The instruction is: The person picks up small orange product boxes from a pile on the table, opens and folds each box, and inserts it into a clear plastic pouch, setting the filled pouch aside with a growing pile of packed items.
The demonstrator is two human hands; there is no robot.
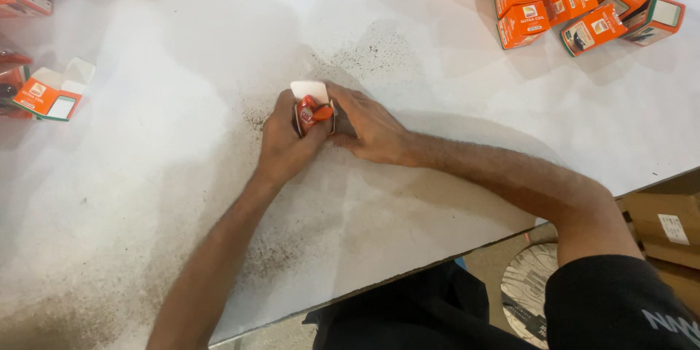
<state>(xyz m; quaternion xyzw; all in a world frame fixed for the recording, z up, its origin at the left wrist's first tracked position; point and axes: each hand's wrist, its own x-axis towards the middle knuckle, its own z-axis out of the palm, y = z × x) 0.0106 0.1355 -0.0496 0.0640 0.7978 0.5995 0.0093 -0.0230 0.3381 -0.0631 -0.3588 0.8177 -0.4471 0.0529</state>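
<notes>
Head view: both hands meet at the frame's centre on the white desk (182, 175).
Small orange box (312, 113): between the hands, white flap up.
Left hand (284, 142): clasping the box's left side.
Right hand (372, 131): fingers gripping its right side.
Orange boxes (569, 0): piled upper right.

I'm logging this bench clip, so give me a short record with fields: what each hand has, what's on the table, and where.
surface: white table with dark speckled grime near the middle
left hand: left hand wrapped around a small orange cardboard box, its white flap open
right hand: right hand gripping the same box from the other side
far right: heap of closed orange boxes
left edge: open orange box with white flaps
below table edge: brown cartons
</notes>
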